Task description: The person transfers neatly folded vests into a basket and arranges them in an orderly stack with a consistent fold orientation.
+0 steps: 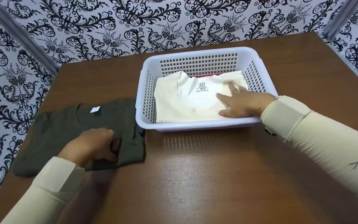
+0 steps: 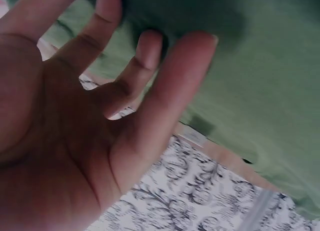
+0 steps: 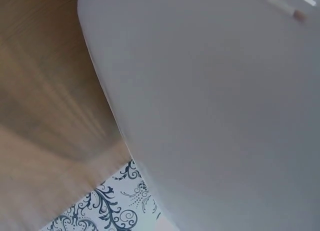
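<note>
A folded cream T-shirt (image 1: 172,105) with a white inner neck and printed label lies in a white plastic basket (image 1: 194,126). On it rests my right hand (image 1: 244,102), fingers spread, its wrist over the basket's near right rim. To the left, a folded dark green T-shirt (image 1: 57,133) lies on the table, its right edge against the basket. My left hand (image 1: 93,144) is over the shirt's near right part. In the left wrist view the thumb and fingers are loosely bent and apart, close to the green cloth (image 2: 270,91). The right wrist view shows mostly the basket wall (image 3: 200,116).
The brown wooden table (image 1: 197,180) extends in front of the basket and to its right. Behind it stands a wall with black-and-white scroll pattern (image 1: 110,31). A bit of red cloth (image 1: 208,75) shows behind the cream shirt.
</note>
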Action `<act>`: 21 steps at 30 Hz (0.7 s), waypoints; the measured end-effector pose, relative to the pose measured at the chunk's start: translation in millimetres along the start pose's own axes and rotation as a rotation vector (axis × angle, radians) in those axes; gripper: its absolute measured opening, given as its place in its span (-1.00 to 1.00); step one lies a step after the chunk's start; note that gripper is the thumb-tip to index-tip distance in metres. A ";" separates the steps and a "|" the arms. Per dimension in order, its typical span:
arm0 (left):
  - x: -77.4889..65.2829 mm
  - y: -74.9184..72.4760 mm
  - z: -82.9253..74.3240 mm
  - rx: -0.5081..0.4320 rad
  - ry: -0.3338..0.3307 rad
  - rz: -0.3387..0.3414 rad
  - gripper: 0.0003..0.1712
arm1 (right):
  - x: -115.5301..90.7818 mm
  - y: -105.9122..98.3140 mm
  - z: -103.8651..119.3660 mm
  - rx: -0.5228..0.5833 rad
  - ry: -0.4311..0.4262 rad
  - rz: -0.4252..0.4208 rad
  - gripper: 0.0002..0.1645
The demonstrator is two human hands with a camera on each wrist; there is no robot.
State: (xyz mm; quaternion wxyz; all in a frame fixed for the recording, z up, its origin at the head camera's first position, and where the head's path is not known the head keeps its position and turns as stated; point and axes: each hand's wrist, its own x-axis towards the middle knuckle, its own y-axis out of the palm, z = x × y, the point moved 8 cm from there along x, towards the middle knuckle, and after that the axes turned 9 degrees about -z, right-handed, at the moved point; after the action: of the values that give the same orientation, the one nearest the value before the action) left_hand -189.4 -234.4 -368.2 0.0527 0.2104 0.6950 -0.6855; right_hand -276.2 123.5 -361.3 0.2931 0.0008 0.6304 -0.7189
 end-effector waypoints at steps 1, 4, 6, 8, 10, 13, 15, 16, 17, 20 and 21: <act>-0.7 1.5 -4.3 0.005 0.004 0.009 -0.65 | 0.2 0.4 -0.2 0.004 0.001 0.002 -0.11; -2.5 6.5 -17.2 0.030 0.021 0.041 -0.67 | 0.2 1.0 -0.4 0.008 0.003 0.006 -0.11; -3.6 9.2 -25.9 0.044 0.027 0.061 -0.66 | 0.0 0.9 -0.3 0.006 0.001 0.005 -0.11; -4.9 10.9 -35.4 0.058 0.044 0.071 -0.64 | -0.6 -0.1 0.0 0.000 -0.001 0.001 -0.11; -6.9 12.4 -45.3 0.072 0.066 0.077 -0.63 | -1.0 -0.8 0.4 -0.002 -0.003 -0.001 -0.11; -10.5 15.0 -59.6 0.095 0.102 0.083 -0.61 | -1.4 -1.3 0.5 -0.006 -0.002 -0.005 -0.11; -12.9 17.6 -67.4 0.111 0.113 0.099 -0.60 | -1.2 -1.1 0.5 -0.004 -0.001 -0.004 -0.11; -14.0 18.9 -71.0 0.113 0.119 0.105 -0.59 | -1.1 -0.9 0.4 -0.002 0.000 -0.003 -0.11; -15.1 20.6 -74.4 0.111 0.121 0.115 -0.57 | -1.0 -0.7 0.4 -0.001 0.000 -0.003 -0.11; -17.7 25.1 -82.5 0.114 0.127 0.137 -0.52 | -0.8 0.2 0.3 0.006 0.000 0.002 -0.11; -18.6 26.2 -85.1 0.118 0.132 0.141 -0.51 | -0.8 0.4 0.3 0.007 -0.001 0.002 -0.11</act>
State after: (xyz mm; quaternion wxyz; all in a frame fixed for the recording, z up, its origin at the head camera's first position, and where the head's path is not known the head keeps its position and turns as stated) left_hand -144.8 -156.3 -381.2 0.0422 0.3062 0.6391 -0.7043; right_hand -275.3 123.6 -361.2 0.2941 0.0021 0.6275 -0.7209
